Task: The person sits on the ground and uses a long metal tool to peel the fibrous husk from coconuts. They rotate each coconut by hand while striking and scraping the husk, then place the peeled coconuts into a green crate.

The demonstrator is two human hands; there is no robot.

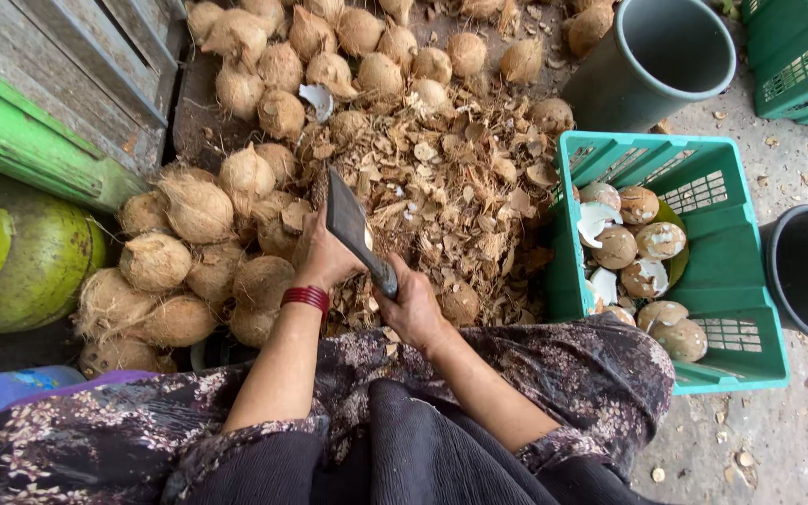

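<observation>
Though the cleaver [350, 224] hid whatever the left hand [327, 257] cupped, its fingers curled around something I couldn't make out; the right hand [411, 304] gripped the handle tightly. Husked coconuts [196, 208] crowded left, shavings [460, 187] ahead, a green crate [736, 281] right.

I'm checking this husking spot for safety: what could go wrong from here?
1. The broad dark cleaver blade in the right hand sits right beside the left hand, which steadies a brown fibrous coconut; a slip could cut fingers.
2. Loose dry husk chips piled ahead might fly up when struck.
</observation>
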